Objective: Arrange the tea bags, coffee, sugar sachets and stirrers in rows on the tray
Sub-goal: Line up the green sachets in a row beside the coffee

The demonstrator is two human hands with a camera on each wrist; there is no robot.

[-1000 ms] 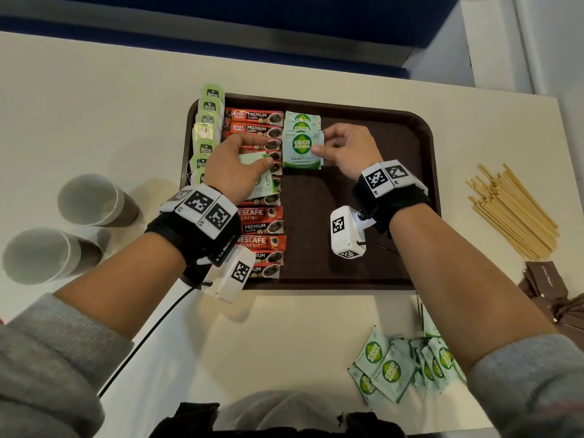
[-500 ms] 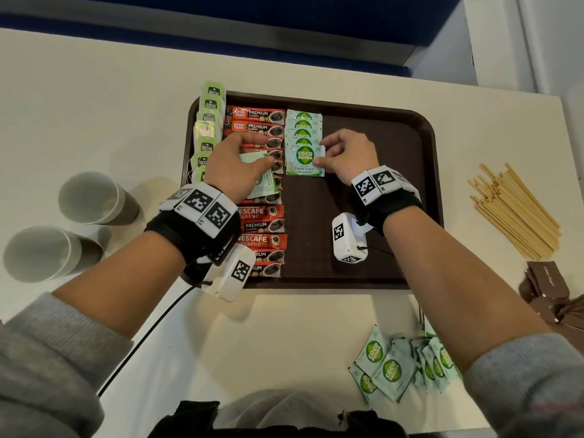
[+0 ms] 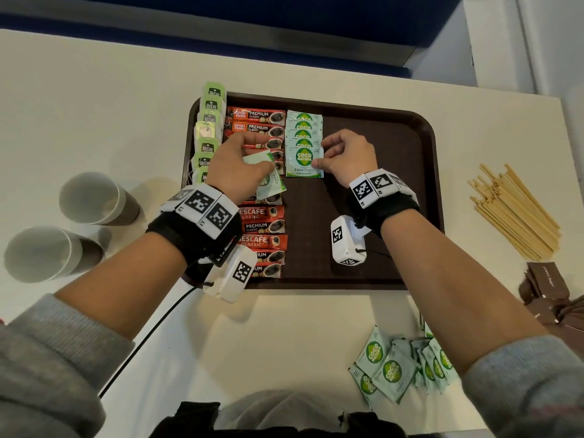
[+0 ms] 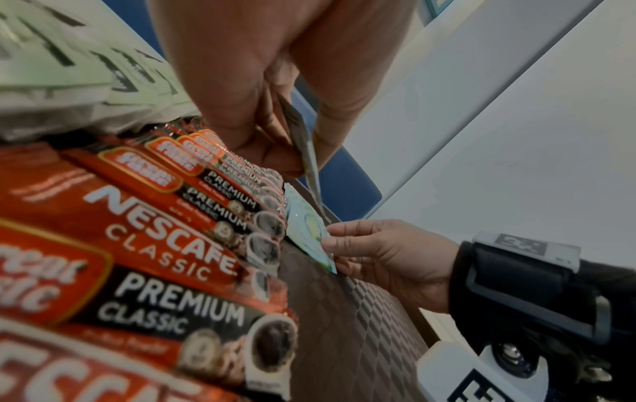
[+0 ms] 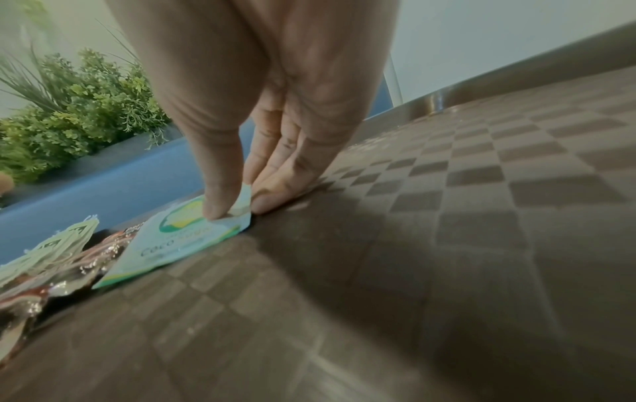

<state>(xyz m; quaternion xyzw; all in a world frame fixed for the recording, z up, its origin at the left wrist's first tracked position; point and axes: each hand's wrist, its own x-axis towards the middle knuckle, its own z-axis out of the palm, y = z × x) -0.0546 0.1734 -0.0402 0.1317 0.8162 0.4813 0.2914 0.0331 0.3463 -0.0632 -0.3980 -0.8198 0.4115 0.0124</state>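
Note:
A dark brown tray [image 3: 395, 172] holds a column of green tea bags [image 3: 208, 128] along its left rim, a column of red coffee sticks [image 3: 259, 222] and a short overlapping column of green-white sugar sachets [image 3: 304, 128]. My right hand [image 3: 319, 158] pinches the right edge of the nearest sachet [image 3: 304, 162], which lies flat on the tray; the right wrist view shows thumb and fingers on its corner [image 5: 237, 209]. My left hand [image 3: 252, 159] hovers over the coffee sticks and grips a small stack of sugar sachets [image 3: 268, 181], seen edge-on [image 4: 306, 152] in the left wrist view.
Loose sugar sachets [image 3: 401, 371] lie on the white table near its front edge. Wooden stirrers [image 3: 515, 213] are piled to the right of the tray, with brown sachets [image 3: 550, 282] below them. Two paper cups [image 3: 94, 197] stand at the left.
My right hand has drawn the sachet toward me and set it down at the near end of the sugar column, overlapping the one before. The left hand has stayed put.

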